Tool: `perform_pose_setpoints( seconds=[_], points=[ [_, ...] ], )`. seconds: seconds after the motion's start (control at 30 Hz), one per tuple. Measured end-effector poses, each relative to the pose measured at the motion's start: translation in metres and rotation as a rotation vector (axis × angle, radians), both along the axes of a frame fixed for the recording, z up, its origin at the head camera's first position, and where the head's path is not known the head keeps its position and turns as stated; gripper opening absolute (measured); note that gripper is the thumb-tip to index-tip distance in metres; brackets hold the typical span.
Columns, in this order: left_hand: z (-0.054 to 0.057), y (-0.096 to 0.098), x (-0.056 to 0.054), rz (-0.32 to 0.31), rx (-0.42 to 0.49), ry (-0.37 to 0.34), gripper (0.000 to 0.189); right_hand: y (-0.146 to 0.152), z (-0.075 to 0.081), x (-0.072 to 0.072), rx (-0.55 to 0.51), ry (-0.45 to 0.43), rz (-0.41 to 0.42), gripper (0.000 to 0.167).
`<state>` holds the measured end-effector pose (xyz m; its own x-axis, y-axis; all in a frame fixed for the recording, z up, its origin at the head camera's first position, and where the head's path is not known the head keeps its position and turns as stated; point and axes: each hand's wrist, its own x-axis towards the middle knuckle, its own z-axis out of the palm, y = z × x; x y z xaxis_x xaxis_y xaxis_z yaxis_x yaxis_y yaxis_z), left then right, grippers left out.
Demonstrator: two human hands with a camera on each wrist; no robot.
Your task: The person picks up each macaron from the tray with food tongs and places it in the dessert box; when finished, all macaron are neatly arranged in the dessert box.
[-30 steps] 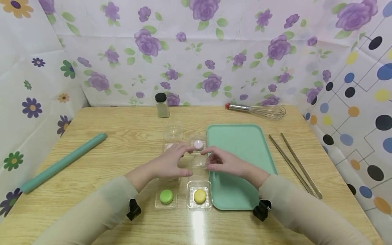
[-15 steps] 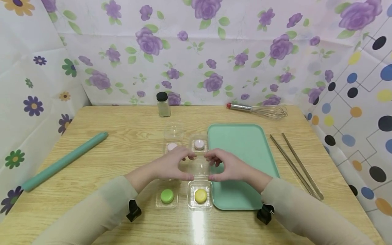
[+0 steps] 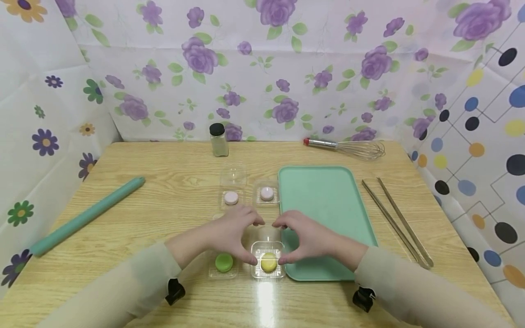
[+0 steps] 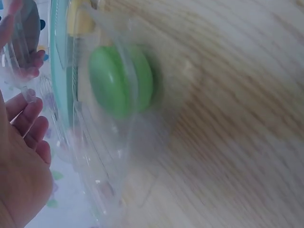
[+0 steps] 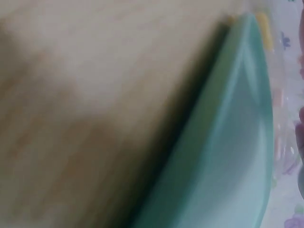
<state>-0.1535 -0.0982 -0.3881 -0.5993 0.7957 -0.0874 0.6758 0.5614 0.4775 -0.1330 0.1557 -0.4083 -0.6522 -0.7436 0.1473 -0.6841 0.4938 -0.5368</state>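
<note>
Clear box (image 3: 256,272) beside teal tray (image 3: 324,196)

A square box (image 3: 256,273) of clear, ribbed plastic is set flat on the wooden tabletop (image 3: 217,303), just beside the near left corner of the green tray (image 3: 320,196); a round yellow macaron (image 3: 268,263) is seated inside, and the box's transparent lid (image 3: 268,236) is held raised at a slant
</note>
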Motion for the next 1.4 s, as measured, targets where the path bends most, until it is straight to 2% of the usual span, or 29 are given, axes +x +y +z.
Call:
perform_pose_setpoints(
  seconds=[0.13, 0.23, 0.47, 0.77, 0.97, 1.23, 1.4],
  points=[
    [0.001, 0.002, 0.004, -0.059, -0.023, 0.053, 0.083, 0.001, -0.004, 0.008, 0.05, 0.125, 0.02, 0.081],
    [0.001, 0.002, 0.007, -0.075, -0.039, 0.069, 0.081, 0.001, -0.006, 0.013, 0.084, 0.171, 0.025, 0.082],
    [0.0, 0.002, 0.012, -0.078, -0.082, 0.032, 0.081, -0.001, -0.013, 0.018, 0.113, 0.218, 0.039, 0.08],
    [-0.007, 0.004, 0.015, -0.093, -0.143, 0.069, 0.08, -0.004, -0.019, 0.023, 0.149, 0.282, 0.051, 0.079],
    [-0.007, 0.003, 0.016, -0.102, -0.147, 0.084, 0.078, -0.005, -0.022, 0.024, 0.123, 0.285, 0.061, 0.078],
    [-0.011, 0.004, 0.014, -0.117, -0.171, 0.133, 0.075, -0.005, -0.022, 0.024, 0.147, 0.192, 0.036, 0.076],
    [-0.011, 0.005, 0.015, -0.118, -0.186, 0.165, 0.075, -0.006, -0.023, 0.024, 0.172, 0.175, 0.018, 0.076]
  ],
)
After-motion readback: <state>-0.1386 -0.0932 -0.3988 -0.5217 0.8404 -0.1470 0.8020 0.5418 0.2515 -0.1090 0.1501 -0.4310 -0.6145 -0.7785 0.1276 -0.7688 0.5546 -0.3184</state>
